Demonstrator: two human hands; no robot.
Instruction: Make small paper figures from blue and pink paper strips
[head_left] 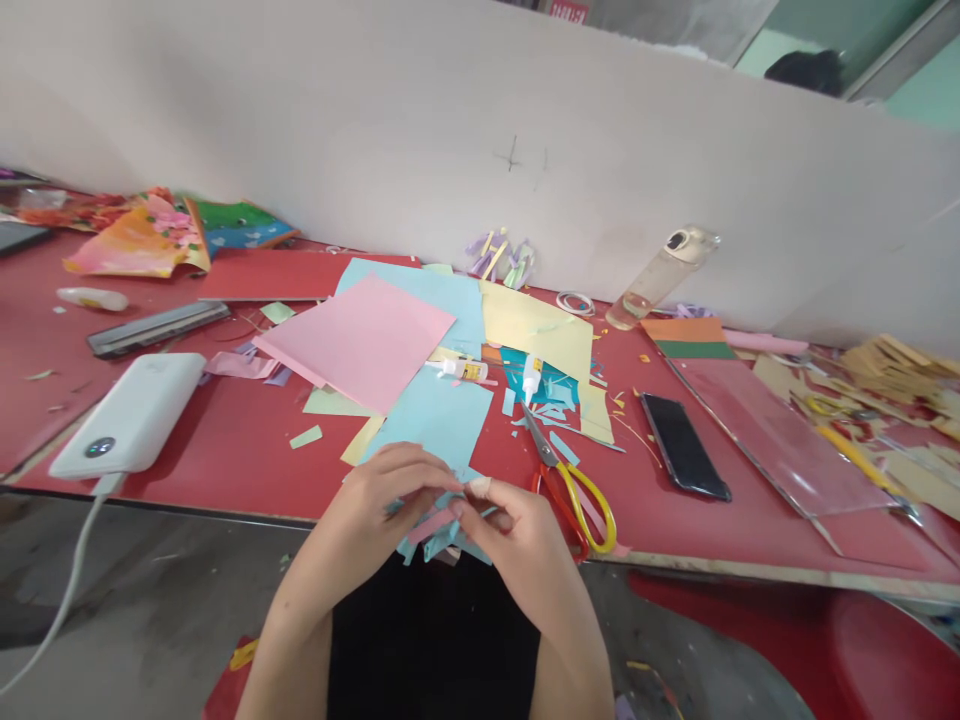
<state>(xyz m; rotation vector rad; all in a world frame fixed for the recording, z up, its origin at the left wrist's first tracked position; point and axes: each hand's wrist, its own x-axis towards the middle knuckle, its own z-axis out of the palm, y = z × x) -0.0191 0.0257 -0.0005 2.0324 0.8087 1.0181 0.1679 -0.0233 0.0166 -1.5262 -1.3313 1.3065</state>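
My left hand (386, 495) and my right hand (517, 525) meet at the table's front edge, both pinched round a small paper piece (439, 532) made of light blue and pink strips. A plaster wraps one right fingertip. Just beyond the hands lies a light blue sheet (435, 420). Scissors (574, 490) with red and yellow handles lie right of my right hand. Two small glue bottles (463, 371) (531, 377) lie on the papers further back.
Pink (360, 340) and yellow (536, 330) sheets cover the red table (225, 440). A white power bank (135, 412) with cable sits left, a black phone (684, 445) right, a clear bottle (660, 275) by the white partition. Paper scraps and craft sticks (892, 365) lie far right.
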